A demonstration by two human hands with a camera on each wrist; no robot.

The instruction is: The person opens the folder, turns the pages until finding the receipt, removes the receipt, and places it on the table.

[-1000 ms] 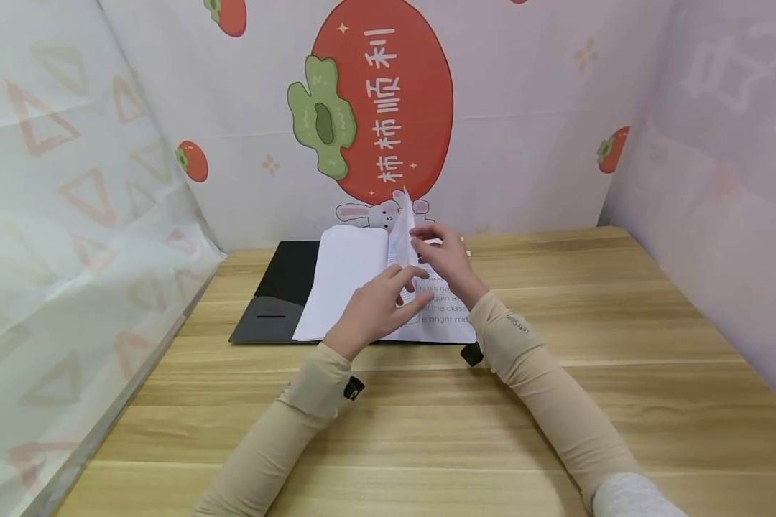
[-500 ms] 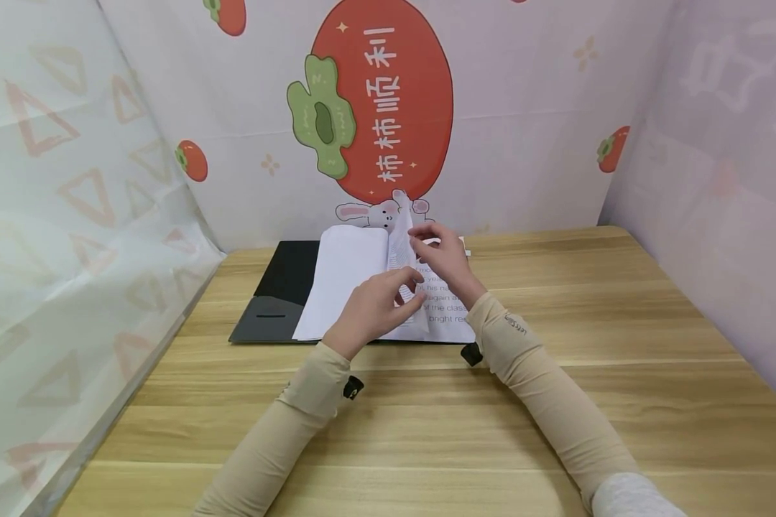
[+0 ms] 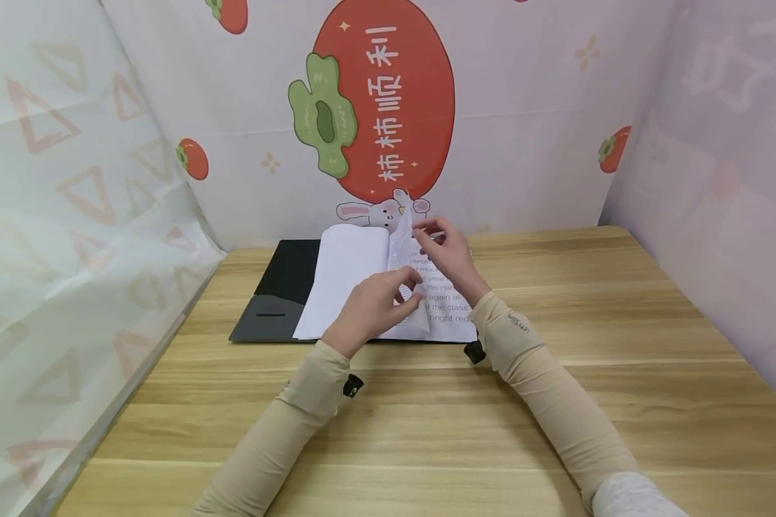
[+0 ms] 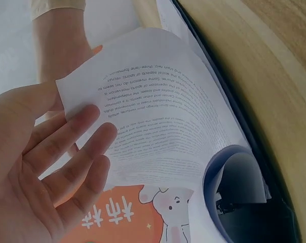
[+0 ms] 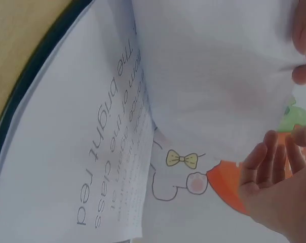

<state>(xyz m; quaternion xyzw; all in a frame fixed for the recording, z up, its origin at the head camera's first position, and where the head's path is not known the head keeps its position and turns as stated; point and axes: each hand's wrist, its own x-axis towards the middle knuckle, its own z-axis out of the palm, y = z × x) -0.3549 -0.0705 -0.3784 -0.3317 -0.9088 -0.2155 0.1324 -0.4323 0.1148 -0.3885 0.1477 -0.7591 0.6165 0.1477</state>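
Observation:
A black folder (image 3: 295,262) holding paper sheets lies spread on the table. Blank white sheets (image 3: 345,273) cover its left part, while a large-print page (image 3: 449,309) faces up on the right. Between them one page (image 3: 399,248) stands raised, with small print on its left side in the left wrist view. My left hand (image 3: 371,310) pinches that page's edge; the right wrist view shows its fingertips creasing the paper. My right hand (image 5: 277,185) is beside the page's far corner, fingers loosely bent, thumb apart; whether it touches the paper is unclear.
The wooden table (image 3: 556,287) extends in front and to both sides. Behind the folder hangs a white cloth wall (image 3: 524,165) with a red persimmon print and a rabbit. Pale cloth also hangs at left and right.
My left hand has shifted slightly left, and the raised page's lower part spreads wider. My right hand has drawn a little right and upward from the page's edge.

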